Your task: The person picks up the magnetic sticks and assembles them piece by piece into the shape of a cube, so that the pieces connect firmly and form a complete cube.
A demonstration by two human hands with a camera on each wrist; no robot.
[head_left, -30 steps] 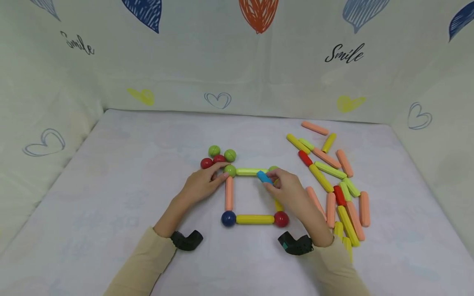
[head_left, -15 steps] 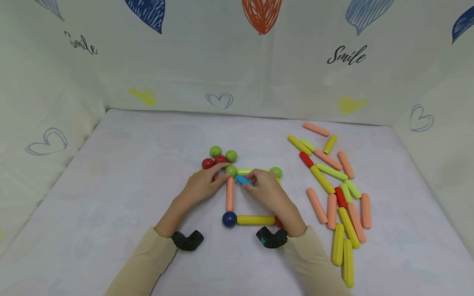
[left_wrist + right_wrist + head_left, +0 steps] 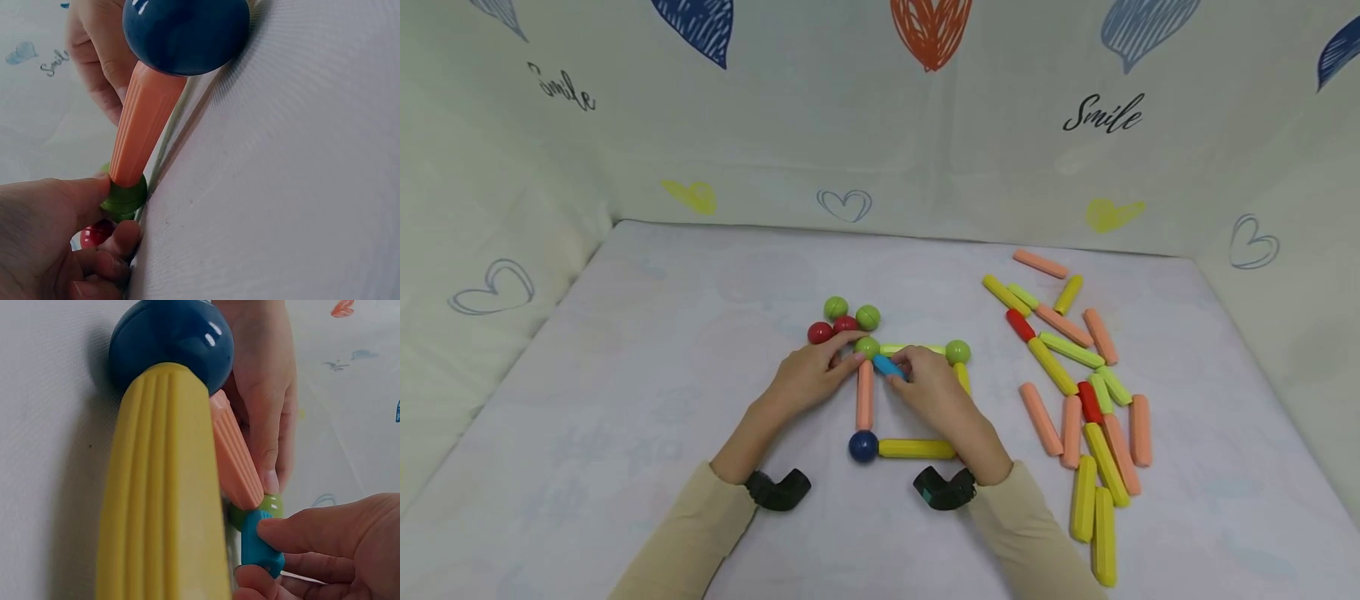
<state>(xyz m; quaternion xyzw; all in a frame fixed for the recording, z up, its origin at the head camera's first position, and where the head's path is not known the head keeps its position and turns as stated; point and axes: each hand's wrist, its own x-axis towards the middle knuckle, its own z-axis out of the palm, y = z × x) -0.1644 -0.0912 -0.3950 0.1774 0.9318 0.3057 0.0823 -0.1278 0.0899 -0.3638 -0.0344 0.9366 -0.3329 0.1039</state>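
Note:
A square of rods and balls lies on the table. My left hand (image 3: 805, 377) pinches the green ball (image 3: 867, 347) at its far left corner. My right hand (image 3: 946, 398) holds a short blue rod (image 3: 255, 542) between thumb and fingers, its tip right at that green ball, inside the corner. From this ball a salmon rod (image 3: 147, 125) runs to a dark blue ball (image 3: 863, 447), and a light green rod (image 3: 910, 348) to another green ball (image 3: 958, 351). A yellow rod (image 3: 916, 449) forms the near side. My right forearm hides the near right corner.
Two loose green balls (image 3: 837, 307) and two red balls (image 3: 820, 332) sit just beyond my left hand. To the right lies a scattered group of salmon rods (image 3: 1041, 419), yellow rods (image 3: 1104, 536), light green rods and two short red rods (image 3: 1020, 325). A printed cloth backdrop (image 3: 775, 142) rises behind the table.
My right hand has moved left with the blue rod, from near the far right green ball to the far left one. The left hand has kept its place on its ball.

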